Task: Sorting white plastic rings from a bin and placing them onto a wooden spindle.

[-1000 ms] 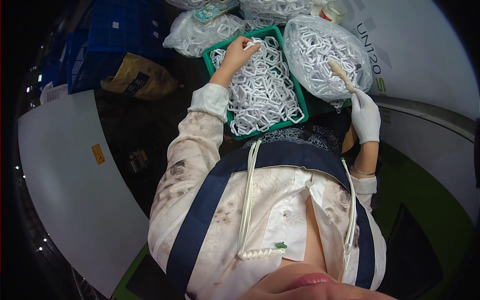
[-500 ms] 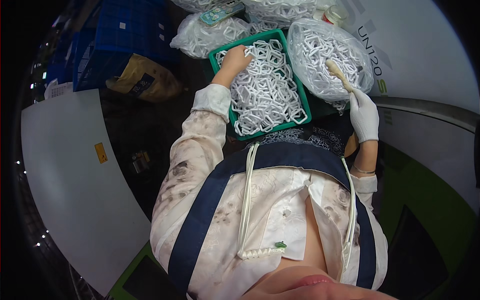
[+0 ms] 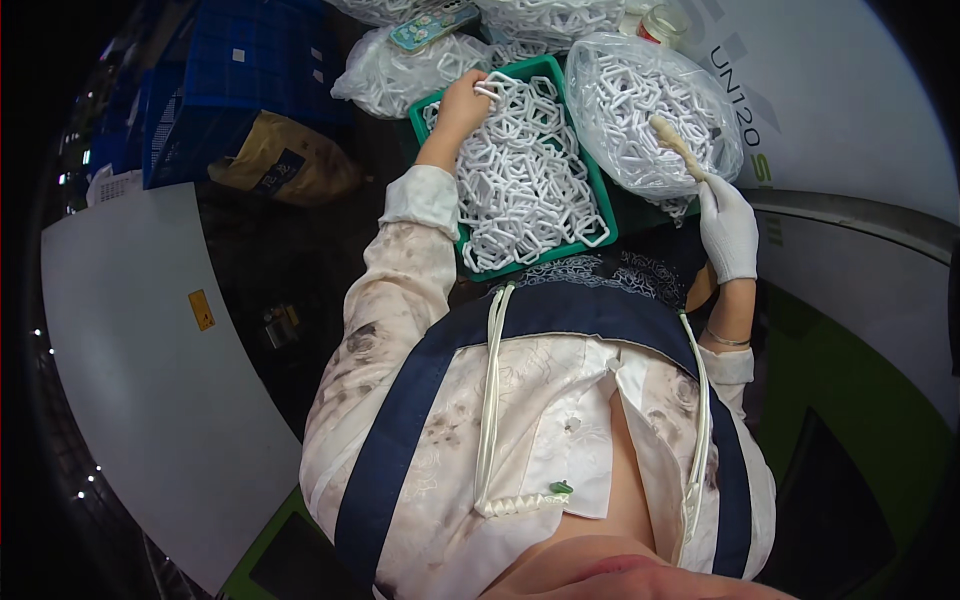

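Note:
My bare left hand (image 3: 464, 105) is at the far left corner of a green tray (image 3: 612, 228), its fingers closed on a white plastic chain link (image 3: 487, 88). Loose white links (image 3: 530, 170) of the same angular kind fill the tray. On the right, my white-gloved right hand (image 3: 729, 228) grips the near end of a tan, knobbed, stick-like thing (image 3: 676, 147). Its far end lies over an open clear plastic bag (image 3: 735, 130) full of white links. What exactly this tan thing is, I cannot tell.
Behind the tray are more bags of links (image 3: 385, 75), with a patterned phone (image 3: 435, 27) on one and a clear jar (image 3: 661, 25) beside them. Blue crates (image 3: 235, 90) and a brown sack (image 3: 285, 165) stand at left. A pale machine panel (image 3: 840, 110) rises at right.
My left hand has shifted slightly toward the far side, and the link at its fingertips now shows more clearly. The right hand keeps its hold on the tan thing. The whole view has shifted slightly.

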A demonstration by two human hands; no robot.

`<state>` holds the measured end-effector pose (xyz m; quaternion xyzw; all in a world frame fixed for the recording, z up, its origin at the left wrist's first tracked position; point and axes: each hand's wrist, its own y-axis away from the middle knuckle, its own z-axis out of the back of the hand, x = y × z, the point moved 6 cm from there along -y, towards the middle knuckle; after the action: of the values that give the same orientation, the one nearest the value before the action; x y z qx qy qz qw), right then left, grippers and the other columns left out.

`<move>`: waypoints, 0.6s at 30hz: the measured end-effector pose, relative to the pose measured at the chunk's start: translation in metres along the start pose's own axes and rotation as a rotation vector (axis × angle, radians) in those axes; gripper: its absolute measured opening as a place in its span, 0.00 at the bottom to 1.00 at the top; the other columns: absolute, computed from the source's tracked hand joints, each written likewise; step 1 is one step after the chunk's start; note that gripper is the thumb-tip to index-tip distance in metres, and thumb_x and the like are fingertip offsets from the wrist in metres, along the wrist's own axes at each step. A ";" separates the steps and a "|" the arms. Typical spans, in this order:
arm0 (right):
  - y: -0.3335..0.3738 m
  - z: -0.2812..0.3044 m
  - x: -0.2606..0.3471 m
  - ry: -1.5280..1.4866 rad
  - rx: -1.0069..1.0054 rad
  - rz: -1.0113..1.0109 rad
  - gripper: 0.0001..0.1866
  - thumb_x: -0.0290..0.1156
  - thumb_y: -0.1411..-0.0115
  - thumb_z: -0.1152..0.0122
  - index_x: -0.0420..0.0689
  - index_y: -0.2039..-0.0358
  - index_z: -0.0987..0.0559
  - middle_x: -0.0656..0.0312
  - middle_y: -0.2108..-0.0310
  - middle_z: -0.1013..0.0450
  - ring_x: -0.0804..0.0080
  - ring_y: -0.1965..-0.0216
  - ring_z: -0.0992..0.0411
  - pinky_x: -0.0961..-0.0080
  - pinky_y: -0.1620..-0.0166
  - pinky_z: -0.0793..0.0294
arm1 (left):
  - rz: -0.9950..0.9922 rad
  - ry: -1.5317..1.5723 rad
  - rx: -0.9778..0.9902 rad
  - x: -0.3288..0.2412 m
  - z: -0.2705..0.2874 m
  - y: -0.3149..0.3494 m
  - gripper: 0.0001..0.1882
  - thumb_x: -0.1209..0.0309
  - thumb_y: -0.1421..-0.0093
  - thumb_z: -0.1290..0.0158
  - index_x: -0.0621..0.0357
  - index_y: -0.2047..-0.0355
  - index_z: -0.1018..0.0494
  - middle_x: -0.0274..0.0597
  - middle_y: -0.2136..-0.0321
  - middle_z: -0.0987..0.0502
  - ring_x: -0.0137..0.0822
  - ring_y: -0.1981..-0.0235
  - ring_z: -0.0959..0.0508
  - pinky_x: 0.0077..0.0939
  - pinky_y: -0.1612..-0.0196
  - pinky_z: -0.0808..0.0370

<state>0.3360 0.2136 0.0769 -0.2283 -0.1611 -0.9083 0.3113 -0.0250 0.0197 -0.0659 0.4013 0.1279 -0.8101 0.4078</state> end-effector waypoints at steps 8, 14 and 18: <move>-0.003 -0.002 0.010 -0.035 -0.019 0.049 0.15 0.33 0.34 0.46 0.41 0.51 0.21 0.46 0.56 0.23 0.52 0.53 0.24 0.68 0.50 0.27 | -0.250 -0.445 0.357 -0.023 -0.025 0.037 0.15 0.71 0.48 0.45 0.52 0.59 0.21 0.46 0.62 0.19 0.49 0.57 0.20 0.42 0.56 0.24; -0.002 -0.004 0.008 -0.039 -0.023 0.067 0.15 0.33 0.34 0.46 0.41 0.51 0.21 0.46 0.56 0.23 0.51 0.53 0.24 0.68 0.50 0.27 | -0.366 -0.743 0.307 -0.035 -0.031 0.041 0.12 0.69 0.51 0.40 0.54 0.65 0.21 0.46 0.65 0.19 0.48 0.56 0.21 0.43 0.55 0.24; -0.001 -0.007 0.008 -0.069 -0.042 0.082 0.14 0.34 0.34 0.47 0.43 0.52 0.21 0.47 0.58 0.23 0.50 0.56 0.24 0.65 0.54 0.27 | -0.379 -0.551 0.272 -0.040 -0.011 0.042 0.11 0.67 0.54 0.38 0.57 0.69 0.21 0.48 0.65 0.20 0.49 0.59 0.21 0.44 0.56 0.24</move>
<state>0.3279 0.2072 0.0754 -0.2722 -0.1433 -0.8895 0.3378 0.0268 0.0218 -0.0380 0.1879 -0.0237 -0.9586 0.2125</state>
